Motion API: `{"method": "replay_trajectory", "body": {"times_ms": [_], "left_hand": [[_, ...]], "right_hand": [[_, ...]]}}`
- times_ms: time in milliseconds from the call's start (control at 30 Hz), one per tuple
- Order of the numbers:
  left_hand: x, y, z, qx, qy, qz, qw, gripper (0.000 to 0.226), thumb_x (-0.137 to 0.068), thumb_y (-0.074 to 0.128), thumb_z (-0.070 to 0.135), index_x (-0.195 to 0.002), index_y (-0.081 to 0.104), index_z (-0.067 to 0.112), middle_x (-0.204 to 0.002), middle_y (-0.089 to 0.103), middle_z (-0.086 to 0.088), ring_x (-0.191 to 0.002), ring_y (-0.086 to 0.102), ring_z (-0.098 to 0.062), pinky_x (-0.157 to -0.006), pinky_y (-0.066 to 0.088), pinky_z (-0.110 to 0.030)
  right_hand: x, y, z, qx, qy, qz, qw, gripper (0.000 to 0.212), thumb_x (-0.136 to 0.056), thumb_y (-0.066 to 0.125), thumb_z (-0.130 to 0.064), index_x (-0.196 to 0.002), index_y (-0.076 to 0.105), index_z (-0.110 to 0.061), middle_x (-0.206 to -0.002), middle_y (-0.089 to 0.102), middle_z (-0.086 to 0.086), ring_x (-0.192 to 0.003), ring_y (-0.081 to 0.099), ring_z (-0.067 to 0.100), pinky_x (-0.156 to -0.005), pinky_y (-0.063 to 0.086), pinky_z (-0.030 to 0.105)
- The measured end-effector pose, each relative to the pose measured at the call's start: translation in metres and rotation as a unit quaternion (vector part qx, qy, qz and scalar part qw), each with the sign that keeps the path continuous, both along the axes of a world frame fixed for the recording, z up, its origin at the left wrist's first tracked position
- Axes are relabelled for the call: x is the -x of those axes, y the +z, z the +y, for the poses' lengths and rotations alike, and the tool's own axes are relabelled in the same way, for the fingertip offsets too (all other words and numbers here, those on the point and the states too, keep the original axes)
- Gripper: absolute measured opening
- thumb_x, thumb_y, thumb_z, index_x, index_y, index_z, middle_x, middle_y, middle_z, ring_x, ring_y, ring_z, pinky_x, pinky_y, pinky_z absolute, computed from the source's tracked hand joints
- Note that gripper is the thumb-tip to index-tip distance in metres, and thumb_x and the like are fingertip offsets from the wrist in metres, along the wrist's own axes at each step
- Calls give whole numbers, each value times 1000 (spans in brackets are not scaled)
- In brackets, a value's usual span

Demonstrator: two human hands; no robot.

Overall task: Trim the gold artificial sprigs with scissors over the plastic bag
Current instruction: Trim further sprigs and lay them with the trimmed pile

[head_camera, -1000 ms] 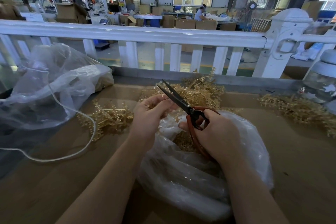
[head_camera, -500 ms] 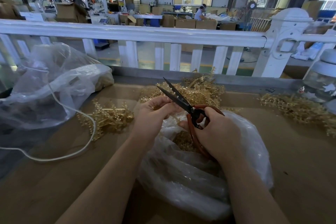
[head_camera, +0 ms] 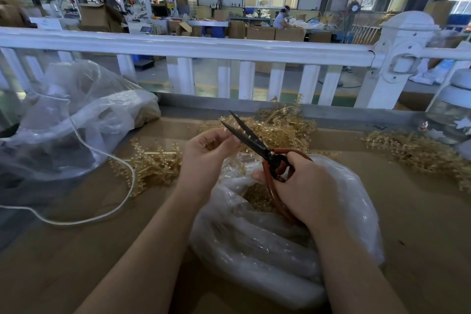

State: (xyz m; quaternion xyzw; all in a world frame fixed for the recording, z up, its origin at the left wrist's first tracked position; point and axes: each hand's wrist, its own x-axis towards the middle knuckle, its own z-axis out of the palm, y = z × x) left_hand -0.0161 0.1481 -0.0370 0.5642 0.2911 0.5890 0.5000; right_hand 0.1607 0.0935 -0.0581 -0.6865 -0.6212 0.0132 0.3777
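Close Work at the Trimming Bench

Midway along a brown cardboard-covered worktable [head_camera: 76, 250], a person's right hand [head_camera: 303, 191] grips the red handles of black-bladed scissors [head_camera: 257, 146], fingers curled through the loops, the blades parted in a narrow V and pointing up and away. The left hand [head_camera: 206, 158] pinches a small gold sprig [head_camera: 216, 144] between thumb and fingertips, right at the blades. Both hands hover over a clear plastic bag [head_camera: 267, 245] that lies open on the table near the person — gold trimmings [head_camera: 257, 196] show inside its mouth.

More gold sprigs lie in three loose heaps on the table: one pile [head_camera: 280, 127] just behind the scissors, another [head_camera: 153, 163] to the left of the left hand, and a third [head_camera: 418, 150] well off to the right. A second, larger plastic bag [head_camera: 76, 115] slumps at the table's left end, and a white cord [head_camera: 107, 211] loops from it across the cardboard. At the far right edge stands a glass jar [head_camera: 453, 120] with a white lid.

Beyond the table runs a white railing [head_camera: 204, 46] with a capped post — behind it, a factory hall with large windows, stacked cardboard boxes [head_camera: 262, 32], a standing fan [head_camera: 356, 5] and a seated worker [head_camera: 281, 18] at a distant bench.
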Motion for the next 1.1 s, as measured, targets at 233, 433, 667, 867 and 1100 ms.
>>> {"method": "replay_trajectory", "body": {"times_ms": [233, 433, 667, 867, 1100], "left_hand": [[-1, -4, 3, -7, -8, -1, 1000, 7, -90, 66, 6, -85, 68, 1, -96, 75, -11, -92, 71, -15, -83, 54, -21], [-3, -8, 3, -25, -19, 53, 998, 14, -92, 65, 5, -95, 68, -8, -100, 74, -17, -100, 69, -34, -93, 56, -37], [-5, -9, 2, 4, -20, 49, 999, 8, -89, 67, 7, -92, 72, 1, -97, 75, -13, -95, 70, -31, -90, 55, -37], [-5, -7, -1, 2, -34, 33, 999, 8, -90, 65, 6, -90, 73, 8, -97, 75, -12, -91, 69, -23, -86, 54, -28], [-6, -5, -3, -26, -1, 54, 998, 12, -84, 67, 17, -89, 74, 25, -89, 74, -5, -86, 68, -21, -83, 56, -29]], "right_hand": [[-1, -3, 0, -7, -14, -36, 999, 55, -74, 61, -83, -81, 63, -29, -64, 60, -16, -62, 54, -2, -57, 50, 20], [1, 3, -5, -7, -12, -51, 999, 52, -74, 57, -85, -90, 61, -36, -73, 57, -22, -69, 50, -9, -57, 42, 12], [1, 4, -6, 14, -17, -62, 998, 61, -72, 50, -89, -86, 59, -30, -75, 61, -17, -71, 54, -2, -64, 52, 22], [0, 1, -5, 5, -11, -47, 999, 63, -69, 50, -89, -82, 61, -29, -68, 60, -16, -65, 55, -2, -60, 50, 20], [-1, -3, -2, 4, -16, -49, 999, 57, -73, 57, -87, -77, 58, -30, -66, 60, -16, -64, 54, -1, -58, 49, 22]]}}
